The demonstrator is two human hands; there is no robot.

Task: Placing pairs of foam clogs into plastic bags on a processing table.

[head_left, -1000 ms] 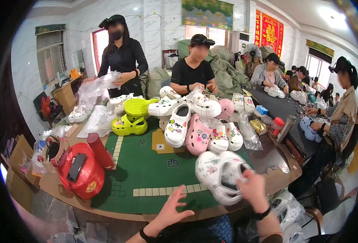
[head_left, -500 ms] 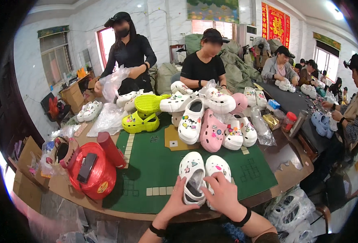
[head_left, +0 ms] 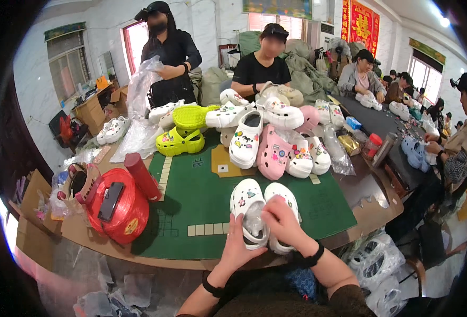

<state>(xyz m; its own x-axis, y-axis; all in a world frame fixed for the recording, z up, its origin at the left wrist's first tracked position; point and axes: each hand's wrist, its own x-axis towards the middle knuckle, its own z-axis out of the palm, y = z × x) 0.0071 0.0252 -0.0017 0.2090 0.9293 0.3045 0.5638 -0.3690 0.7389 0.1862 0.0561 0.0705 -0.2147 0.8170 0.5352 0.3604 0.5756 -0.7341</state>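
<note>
Two white clogs with small charms stand side by side at the near edge of the green mat, toes pointing away from me. My left hand (head_left: pixel 237 242) grips the left clog (head_left: pixel 245 195) by its side and heel. Crumpled clear plastic (head_left: pixel 255 218) shows inside that clog's opening. My right hand (head_left: pixel 286 224) is closed, fingers curled, at the edge of the plastic and over the right clog (head_left: pixel 279 193), hiding much of its top. Whether the fingertips pinch the plastic cannot be made out.
Beyond lies a pile of clogs: white, a pink clog (head_left: pixel 273 153), a lime green clog (head_left: pixel 179 142). At left are a red twine roll (head_left: pixel 122 222) with a phone (head_left: pixel 111 201) on it and a red cylinder (head_left: pixel 142 177). Several co-workers handle clogs and plastic bags around the tables.
My right hand has curled its fingers, which were spread over the right clog. More plastic shows in the left clog. A co-worker at far left has raised a clear bag.
</note>
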